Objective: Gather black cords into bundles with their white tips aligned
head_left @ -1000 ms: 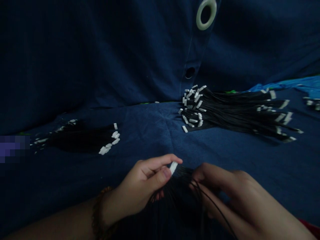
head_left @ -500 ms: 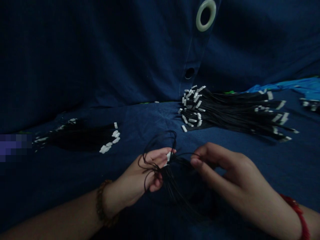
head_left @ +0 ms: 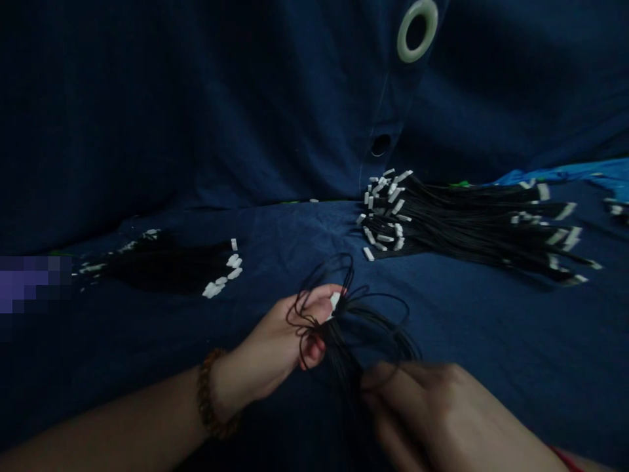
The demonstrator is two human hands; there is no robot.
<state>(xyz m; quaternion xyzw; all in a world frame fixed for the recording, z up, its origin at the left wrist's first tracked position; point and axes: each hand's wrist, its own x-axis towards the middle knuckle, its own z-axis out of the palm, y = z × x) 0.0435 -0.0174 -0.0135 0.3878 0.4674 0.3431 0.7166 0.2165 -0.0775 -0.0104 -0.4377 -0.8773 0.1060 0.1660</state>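
In the head view my left hand is closed round a white connector that has several thin black wires coming out of it. Some wires curl in loose loops over my fingers; others arch to the right and hang down. Lower right, my right hand is bent with thumb and forefinger together among the hanging wires. It is slightly blurred, and whether a wire sits between its fingertips is hard to make out.
A large bundle of black cables with white end connectors lies at the right. A smaller cable bundle lies at the left. Dark blue cloth covers the surface and hangs behind, with a pale ring on it. Blue material lies far right.
My right hand has moved down and towards me from beside the connector, to the lower wires. My left hand keeps its hold on the connector. The view has shifted slightly.
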